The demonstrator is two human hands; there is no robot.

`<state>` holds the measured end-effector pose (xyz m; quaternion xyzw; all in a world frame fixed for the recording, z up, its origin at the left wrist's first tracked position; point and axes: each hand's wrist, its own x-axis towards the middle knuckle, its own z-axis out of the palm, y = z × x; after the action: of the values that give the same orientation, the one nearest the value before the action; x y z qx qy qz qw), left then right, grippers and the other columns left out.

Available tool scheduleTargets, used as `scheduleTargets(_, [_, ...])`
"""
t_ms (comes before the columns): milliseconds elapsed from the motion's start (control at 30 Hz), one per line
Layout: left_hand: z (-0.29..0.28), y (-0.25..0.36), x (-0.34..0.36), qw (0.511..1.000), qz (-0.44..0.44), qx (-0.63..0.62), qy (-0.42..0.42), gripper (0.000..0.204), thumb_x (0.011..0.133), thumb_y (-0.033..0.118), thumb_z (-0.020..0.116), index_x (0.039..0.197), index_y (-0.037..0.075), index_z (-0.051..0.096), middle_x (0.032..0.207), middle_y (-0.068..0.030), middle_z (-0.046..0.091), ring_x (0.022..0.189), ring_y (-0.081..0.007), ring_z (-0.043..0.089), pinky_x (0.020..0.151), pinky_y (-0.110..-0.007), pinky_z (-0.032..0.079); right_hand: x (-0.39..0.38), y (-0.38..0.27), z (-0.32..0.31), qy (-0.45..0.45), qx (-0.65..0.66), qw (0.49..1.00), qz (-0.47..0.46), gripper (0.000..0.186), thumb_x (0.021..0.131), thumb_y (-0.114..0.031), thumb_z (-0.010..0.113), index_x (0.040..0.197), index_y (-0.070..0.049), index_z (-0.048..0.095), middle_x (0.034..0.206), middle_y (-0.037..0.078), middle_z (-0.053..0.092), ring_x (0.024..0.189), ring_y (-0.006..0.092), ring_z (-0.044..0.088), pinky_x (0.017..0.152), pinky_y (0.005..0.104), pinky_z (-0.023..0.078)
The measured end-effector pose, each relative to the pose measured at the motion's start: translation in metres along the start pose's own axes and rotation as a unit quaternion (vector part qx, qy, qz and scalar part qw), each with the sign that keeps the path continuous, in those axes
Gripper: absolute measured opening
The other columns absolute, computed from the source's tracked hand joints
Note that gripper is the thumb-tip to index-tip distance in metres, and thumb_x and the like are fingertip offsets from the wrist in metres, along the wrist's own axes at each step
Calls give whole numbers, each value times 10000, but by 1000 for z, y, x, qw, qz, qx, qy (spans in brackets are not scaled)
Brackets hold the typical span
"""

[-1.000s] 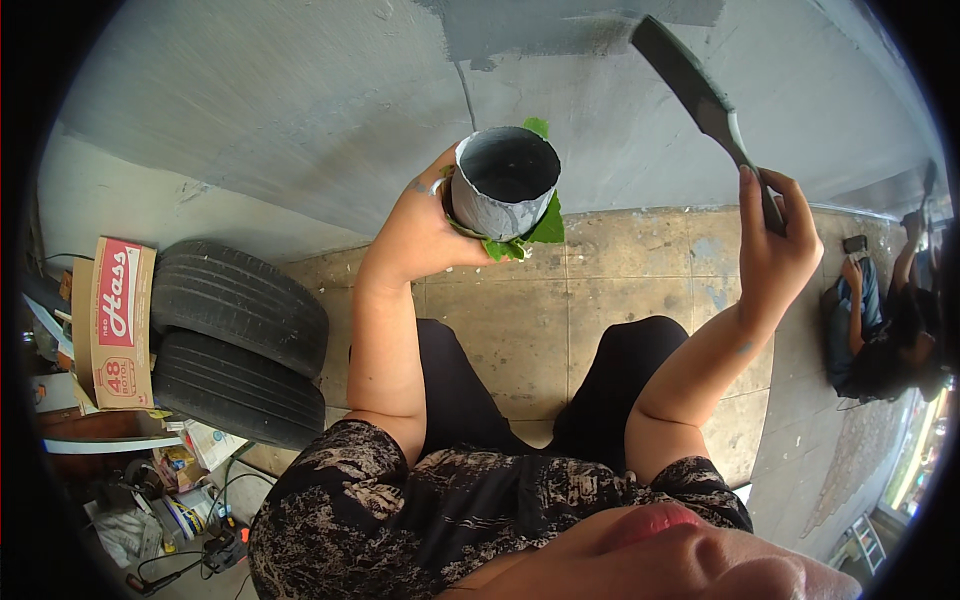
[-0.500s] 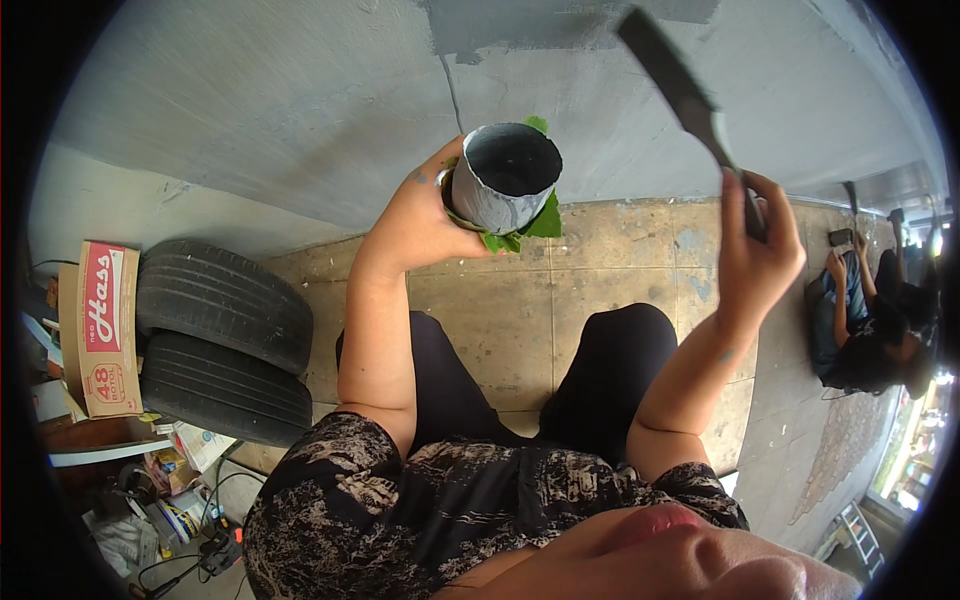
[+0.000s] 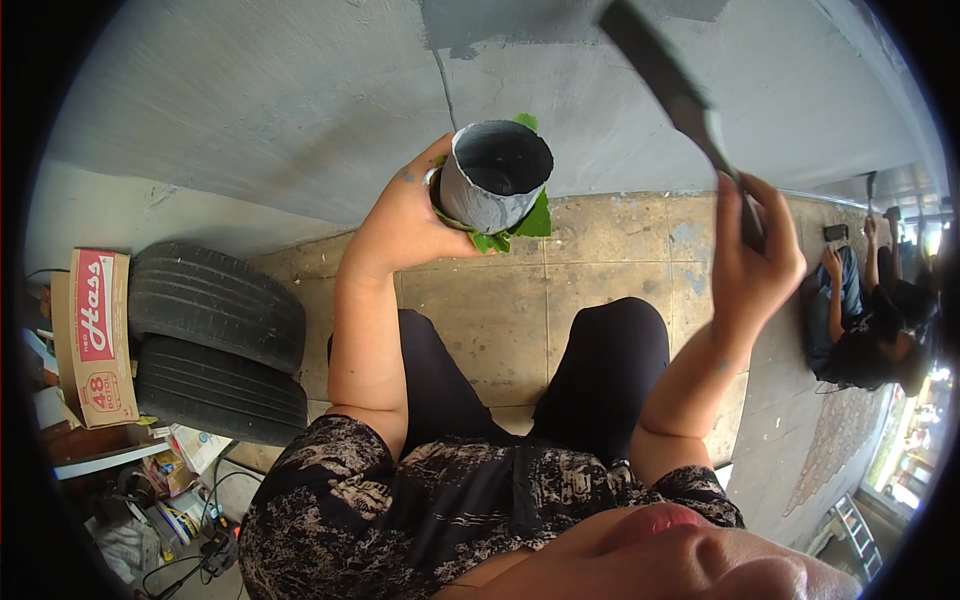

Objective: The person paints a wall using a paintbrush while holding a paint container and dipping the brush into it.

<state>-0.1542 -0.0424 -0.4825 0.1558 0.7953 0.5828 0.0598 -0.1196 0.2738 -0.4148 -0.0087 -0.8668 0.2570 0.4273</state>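
Observation:
My left hand (image 3: 395, 225) is wrapped round a grey-smeared paint cup (image 3: 487, 208), held upright by its side before the wall. Green leaves (image 3: 535, 219) stick out round the cup's lower part and behind its rim. Inside, the cup is dark grey, and how full it is I cannot tell. To the right, my right hand (image 3: 757, 245) is closed on the thin handle of a wide, flat paintbrush (image 3: 660, 75). The brush's dark, slightly blurred head points up and left toward the wall, apart from the cup.
A grey wall (image 3: 300, 130) spans the far side, with a darker painted patch (image 3: 560, 20) at the top. Two tyres (image 3: 220, 310) and a cardboard box (image 3: 100, 335) stand left, above cables and clutter. At far right another person (image 3: 865, 320) holds a brush. A ladder (image 3: 857, 530) stands lower right.
The paintbrush's head has swung slightly left and up. The cup and my left hand sit a little further left, as the whole view has shifted slightly. Both grips stay the same.

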Motion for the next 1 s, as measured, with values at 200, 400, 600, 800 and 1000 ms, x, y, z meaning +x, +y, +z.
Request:
scheduleTargets(200, [4, -4, 4, 1000, 4, -12, -8, 1088, 514, 133, 999, 1477, 57, 498, 1274, -129, 701, 1246, -262, 646, 1043, -372, 527, 16, -3, 38, -40, -86, 996, 4, 156, 916, -339, 775, 928, -185, 754, 596, 58, 650, 536, 212, 672, 546, 325, 502])
scheduleTargets(400, [-1, 2, 4, 1000, 21, -13, -4, 1096, 501, 149, 1006, 1470, 59, 500, 1280, -137, 699, 1255, -280, 645, 1045, -377, 526, -3, 7, 7, 34, -129, 988, 76, 171, 918, -311, 792, 938, -145, 756, 640, 45, 697, 561, 162, 694, 548, 304, 509])
scheduleTargets(600, [-1, -4, 3, 1000, 20, -8, -10, 1073, 500, 155, 1003, 1458, 82, 524, 1269, -145, 701, 1231, -269, 653, 1030, -376, 531, -13, -15, 30, -73, -17, 989, -125, 106, 864, -207, 830, 919, -153, 757, 635, 15, 681, 506, 145, 624, 539, 284, 481])
scheduleTargets(800, [3, -1, -3, 999, 32, -3, -26, 1078, 498, 127, 986, 1470, 73, 522, 1259, -156, 700, 1195, -258, 661, 1002, -374, 539, -11, 29, 42, 20, -149, 988, 34, 142, 925, -330, 765, 929, -189, 744, 639, 34, 695, 576, 255, 705, 514, 375, 510])
scheduleTargets(1000, [-3, -8, -7, 999, -11, -11, -32, 1111, 475, 130, 991, 1477, 65, 518, 1272, -167, 697, 1199, -261, 662, 997, -375, 535, -36, 16, 10, -18, -80, 996, 28, 124, 906, -213, 810, 939, -110, 750, 664, 45, 713, 514, 148, 671, 493, 290, 486])
